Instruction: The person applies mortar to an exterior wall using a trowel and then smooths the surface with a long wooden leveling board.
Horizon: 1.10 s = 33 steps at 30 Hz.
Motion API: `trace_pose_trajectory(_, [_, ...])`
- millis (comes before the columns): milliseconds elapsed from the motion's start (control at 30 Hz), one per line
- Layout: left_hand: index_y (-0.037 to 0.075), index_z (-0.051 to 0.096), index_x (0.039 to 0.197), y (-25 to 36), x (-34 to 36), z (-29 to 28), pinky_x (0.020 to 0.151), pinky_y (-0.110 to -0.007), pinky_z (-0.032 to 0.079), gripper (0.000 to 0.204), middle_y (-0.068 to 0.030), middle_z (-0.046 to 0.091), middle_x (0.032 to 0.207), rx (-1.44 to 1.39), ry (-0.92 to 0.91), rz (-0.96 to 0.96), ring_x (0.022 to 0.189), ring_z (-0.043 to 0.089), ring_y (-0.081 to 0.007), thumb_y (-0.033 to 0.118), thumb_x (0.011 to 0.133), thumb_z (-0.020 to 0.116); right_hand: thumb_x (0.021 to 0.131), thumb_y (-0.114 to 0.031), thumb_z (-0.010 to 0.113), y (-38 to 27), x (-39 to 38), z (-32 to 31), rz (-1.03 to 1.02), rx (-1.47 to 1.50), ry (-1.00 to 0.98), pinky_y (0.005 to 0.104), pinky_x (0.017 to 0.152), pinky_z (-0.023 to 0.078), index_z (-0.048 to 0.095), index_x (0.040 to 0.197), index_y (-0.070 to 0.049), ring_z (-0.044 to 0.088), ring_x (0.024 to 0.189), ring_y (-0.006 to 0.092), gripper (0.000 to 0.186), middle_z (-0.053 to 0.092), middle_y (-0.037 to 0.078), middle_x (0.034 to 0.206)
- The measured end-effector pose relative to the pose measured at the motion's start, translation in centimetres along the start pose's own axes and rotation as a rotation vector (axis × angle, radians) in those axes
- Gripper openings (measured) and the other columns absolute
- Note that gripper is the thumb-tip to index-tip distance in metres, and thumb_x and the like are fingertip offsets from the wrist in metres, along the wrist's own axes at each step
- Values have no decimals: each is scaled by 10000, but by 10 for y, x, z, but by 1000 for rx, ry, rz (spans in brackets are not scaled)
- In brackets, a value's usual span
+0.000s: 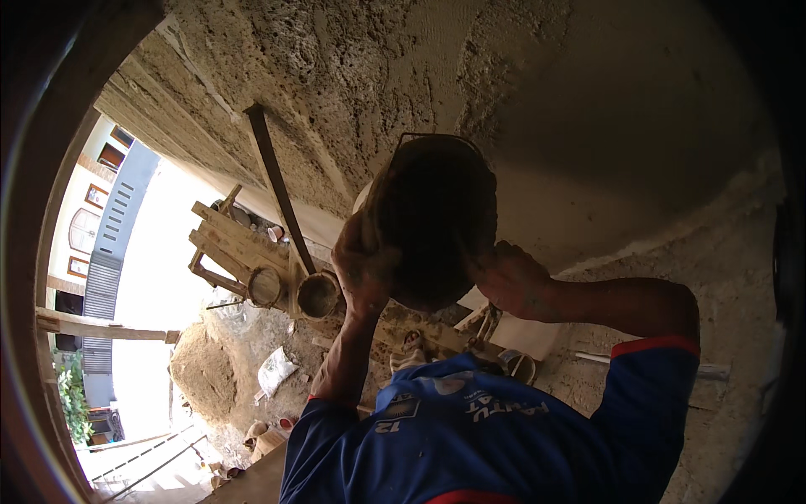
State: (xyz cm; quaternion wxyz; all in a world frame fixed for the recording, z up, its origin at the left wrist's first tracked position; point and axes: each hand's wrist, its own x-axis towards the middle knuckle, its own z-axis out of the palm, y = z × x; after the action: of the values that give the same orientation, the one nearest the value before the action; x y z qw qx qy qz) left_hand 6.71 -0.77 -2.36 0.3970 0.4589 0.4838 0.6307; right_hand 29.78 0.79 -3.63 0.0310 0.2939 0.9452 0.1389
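Note:
In front of my chest is a dark bucket, its round mouth turned toward me and its inside in deep shadow. A thin wire handle stands out at its far rim. My left hand is closed on the bucket's left side. At the lower right rim, my right hand has its fingers bent against the bucket, the tips partly lost in the dark. What the bucket holds, if anything, cannot be made out. Just beyond it rises a wall with rough, wet-looking plaster, smoother toward the right.
A long dark bar leans against the wall at left. Near its foot, two round buckets, one lighter and one darker, stand by wooden planks. Below lie a sand heap and a white bag.

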Motion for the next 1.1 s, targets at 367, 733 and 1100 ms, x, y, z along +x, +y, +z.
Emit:
trace_pose_trajectory(367, [-53,475,1172,38,-16,67,964,-345,345,644,-182,535,1150,130,-220,148,1111,482,-258,97,551,556,699,-174,566,66,-14,-66,139,-224,-178,344,594,440,553,969,-30,546,729,244,306,531,134,789])
trace_pose_trajectory(733, [-81,420,1224,50,-16,136,938,-338,374,704,-172,525,1159,219,-578,480,1086,494,-221,144,594,641,821,-136,496,83,-115,-6,320,674,-173,406,730,497,569,941,-37,599,828,314,172,598,166,830])
trace_pose_trajectory(1100, [-62,504,1093,73,-38,166,792,-261,444,505,-91,562,983,-284,-324,43,903,540,-163,103,625,599,842,-206,567,114,-186,-73,429,884,109,368,728,479,518,1167,-54,619,757,243,363,599,172,778])
